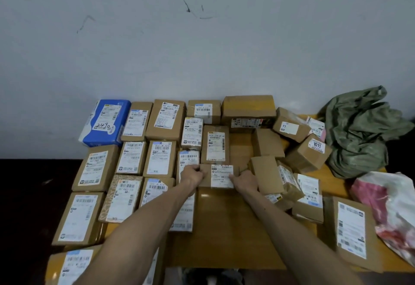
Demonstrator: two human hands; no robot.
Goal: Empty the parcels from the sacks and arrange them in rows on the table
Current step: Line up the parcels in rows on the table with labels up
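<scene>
Both my arms reach out over the yellow wooden table point(224, 228), and between them I hold a small brown cardboard parcel with a white shipping label point(221, 175). My left hand point(193, 175) has its fingers curled round the parcel's left edge, and my right hand point(244, 182) grips the right edge the same way. The parcel sits low over the middle of the table, label up, just in front of an upright-labelled brown box point(215, 144); I cannot tell whether its underside is touching the tabletop. To my left, brown cardboard parcels lie label-up in tidy rows point(132, 159), close against one another, with a blue and white plastic-wrapped pack marked 2490 point(105, 123) at the far left corner by the pale grey wall point(202, 37). A large plain brown carton point(248, 109) stands at the back against the wall. To my right the boxes lie in a loose jumble, some tilted: one labelled 77 point(290, 125), one labelled 1011 point(310, 154), and a plain brown one point(266, 174) touching my right hand. A crumpled olive-green sack point(359, 132) lies at the far right corner, with a pink and white plastic bag point(390, 206) nearer me beside it, and a flat brown parcel with a long white label point(352, 230) lies at the near right.
</scene>
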